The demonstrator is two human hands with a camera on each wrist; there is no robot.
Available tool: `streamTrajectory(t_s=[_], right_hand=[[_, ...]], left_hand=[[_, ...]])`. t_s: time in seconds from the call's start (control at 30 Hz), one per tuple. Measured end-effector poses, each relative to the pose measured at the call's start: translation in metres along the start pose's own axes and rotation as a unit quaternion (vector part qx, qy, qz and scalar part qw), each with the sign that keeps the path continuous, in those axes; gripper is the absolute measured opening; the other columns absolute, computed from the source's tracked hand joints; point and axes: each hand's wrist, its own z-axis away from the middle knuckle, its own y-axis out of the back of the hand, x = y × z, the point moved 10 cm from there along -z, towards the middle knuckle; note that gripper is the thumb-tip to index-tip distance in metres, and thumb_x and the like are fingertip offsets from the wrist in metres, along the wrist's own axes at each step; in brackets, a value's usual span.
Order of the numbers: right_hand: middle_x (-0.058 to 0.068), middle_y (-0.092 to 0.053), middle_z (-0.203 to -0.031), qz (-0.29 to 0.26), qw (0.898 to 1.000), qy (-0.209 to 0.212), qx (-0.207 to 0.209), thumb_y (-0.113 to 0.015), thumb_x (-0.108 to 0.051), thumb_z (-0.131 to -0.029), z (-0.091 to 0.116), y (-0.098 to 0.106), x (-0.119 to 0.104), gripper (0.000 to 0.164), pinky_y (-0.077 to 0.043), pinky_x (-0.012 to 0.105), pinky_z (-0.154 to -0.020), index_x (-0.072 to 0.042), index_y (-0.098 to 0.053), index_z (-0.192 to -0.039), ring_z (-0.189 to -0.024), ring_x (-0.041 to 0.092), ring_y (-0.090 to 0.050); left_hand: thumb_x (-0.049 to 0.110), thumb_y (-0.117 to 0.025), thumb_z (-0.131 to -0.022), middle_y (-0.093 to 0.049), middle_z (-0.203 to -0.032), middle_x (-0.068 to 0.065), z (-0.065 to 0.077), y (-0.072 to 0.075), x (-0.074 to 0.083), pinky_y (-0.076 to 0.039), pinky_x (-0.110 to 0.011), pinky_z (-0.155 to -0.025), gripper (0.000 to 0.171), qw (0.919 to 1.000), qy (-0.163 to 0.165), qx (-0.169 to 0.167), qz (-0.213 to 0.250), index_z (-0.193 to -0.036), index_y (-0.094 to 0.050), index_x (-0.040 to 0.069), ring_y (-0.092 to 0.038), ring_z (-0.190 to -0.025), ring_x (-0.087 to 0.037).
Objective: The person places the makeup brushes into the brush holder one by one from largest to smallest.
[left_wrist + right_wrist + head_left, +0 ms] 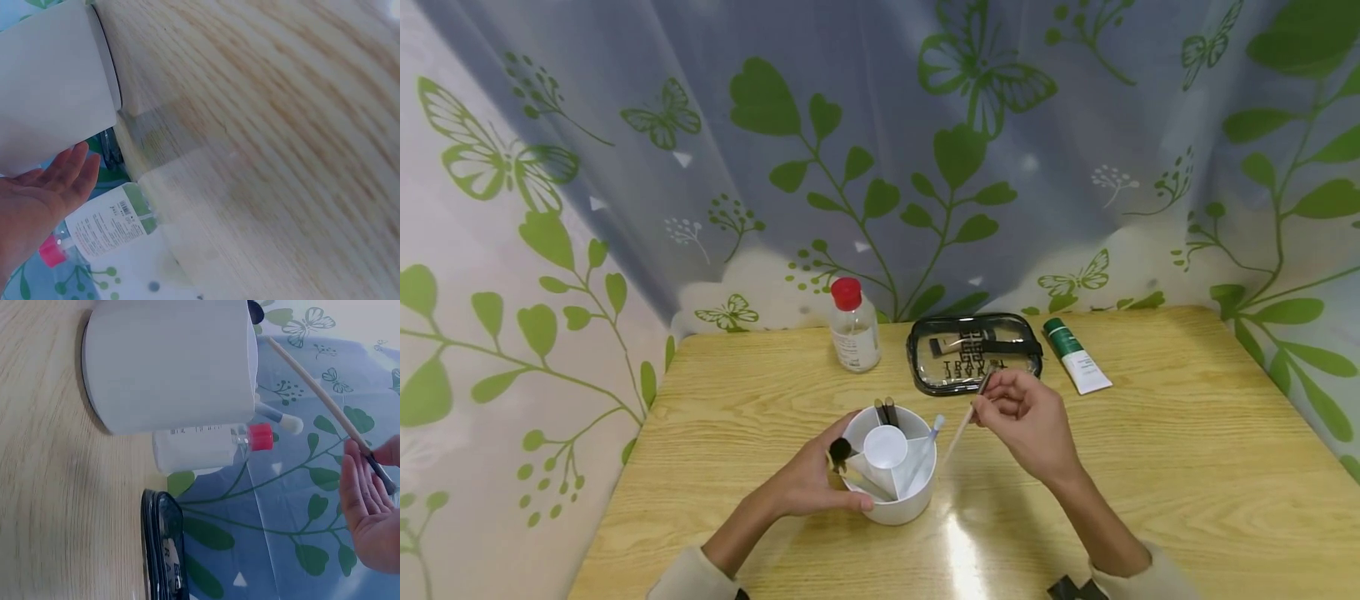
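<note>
A white round brush organizer (901, 510) with divided compartments stands on the table, gripped at its left side by my left hand (811, 477), thumb at the near rim. It holds a dark-bristled makeup brush (839, 451), a brush with a pale bluish tip (937, 425) and dark-topped slim items (886, 410) at the back. To the right of the rim, my right hand (1030, 423) pinches a thin makeup brush (322, 397) near its dark end, its pale wooden handle slanting down toward the organizer. The right wrist view shows the handle's tip apart from the organizer.
Behind the organizer stands a clear bottle (856, 340) with a red cap. A transparent black-edged travel pouch (925, 385) with items inside lies behind my right hand, and a green and white tube (1077, 357) lies to its right. A patterned curtain (865, 208) borders the wooden table (700, 433).
</note>
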Motion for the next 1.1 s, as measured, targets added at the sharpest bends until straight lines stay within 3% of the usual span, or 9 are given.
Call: streamTrajectory(t_s=[0.1, 0.2, 0.4, 0.47, 0.7, 0.93, 1.1], right_hand=[[-0.004, -0.064, -0.078, -0.007, 1.0, 0.015, 0.021, -0.061, 0.007, -0.086, 0.0, -0.001, -0.003, 0.013, -0.058, 0.026, -0.063, 0.012, -0.054, -0.095, -0.068, 0.006, -0.067], [-0.004, -0.065, -0.079, -0.014, 0.999, 0.016, 0.025, -0.061, 0.008, -0.085, 0.0, -0.004, -0.001, 0.014, -0.058, 0.027, -0.064, 0.013, -0.053, -0.096, -0.069, 0.006, -0.068], [0.019, -0.066, -0.082, -0.003, 1.0, 0.017, -0.001, -0.063, 0.008, -0.084, 0.006, -0.019, 0.008, 0.013, -0.058, 0.026, -0.062, 0.01, -0.055, -0.094, -0.068, 0.009, -0.067], [0.021, -0.065, -0.082, 0.009, 1.0, 0.013, -0.008, -0.064, 0.007, -0.083, 0.008, -0.024, 0.012, 0.012, -0.057, 0.024, -0.061, 0.007, -0.056, -0.093, -0.067, 0.008, -0.066], [0.017, -0.066, -0.081, 0.034, 0.999, -0.018, -0.028, -0.067, 0.006, -0.08, 0.016, -0.036, 0.024, 0.012, -0.057, 0.023, -0.064, 0.005, -0.059, -0.089, -0.069, 0.004, -0.064], [0.017, -0.069, -0.082, 0.047, 0.997, -0.046, -0.049, -0.066, 0.003, -0.082, 0.02, -0.043, 0.032, 0.008, -0.057, 0.023, -0.065, 0.005, -0.06, -0.088, -0.07, 0.008, -0.066], [0.008, -0.068, -0.078, 0.104, 0.992, -0.033, -0.063, -0.07, -0.002, -0.081, 0.021, -0.046, 0.035, 0.007, -0.055, 0.021, -0.062, -0.004, -0.064, -0.085, -0.068, 0.003, -0.062]], left_hand=[[0.035, -0.087, -0.065, -0.046, -0.139, 0.012, 0.001, 0.001, 0.0, -0.036, -0.046, -0.108, 0.102, 1.0, 0.006, 0.001, 0.002, -0.147, -0.027, 0.033, -0.045, -0.127, -0.011], [0.035, -0.087, -0.065, -0.046, -0.139, 0.011, 0.001, 0.001, 0.0, -0.036, -0.047, -0.108, 0.102, 1.0, 0.004, 0.002, 0.002, -0.147, -0.027, 0.032, -0.045, -0.128, -0.012], [0.037, -0.087, -0.065, -0.047, -0.138, 0.012, 0.001, 0.002, 0.002, -0.037, -0.046, -0.108, 0.102, 0.9999, -0.011, 0.004, -0.001, -0.147, -0.027, 0.031, -0.046, -0.127, -0.011], [0.038, -0.087, -0.064, -0.048, -0.137, 0.013, 0.001, 0.002, 0.003, -0.038, -0.044, -0.107, 0.102, 0.9998, -0.018, 0.005, -0.004, -0.147, -0.027, 0.031, -0.046, -0.126, -0.011], [0.041, -0.087, -0.064, -0.049, -0.135, 0.014, 0.0, 0.001, 0.003, -0.039, -0.04, -0.107, 0.102, 0.9993, -0.034, 0.008, -0.011, -0.147, -0.028, 0.031, -0.048, -0.124, -0.01], [0.04, -0.086, -0.064, -0.048, -0.136, 0.014, -0.001, 0.001, 0.0, -0.038, -0.043, -0.107, 0.101, 0.9997, -0.019, 0.008, -0.013, -0.146, -0.026, 0.036, -0.047, -0.125, -0.009], [0.041, -0.086, -0.064, -0.048, -0.137, 0.013, -0.001, 0.001, -0.001, -0.038, -0.044, -0.107, 0.102, 0.9997, -0.019, 0.008, -0.013, -0.146, -0.026, 0.036, -0.047, -0.126, -0.01]])
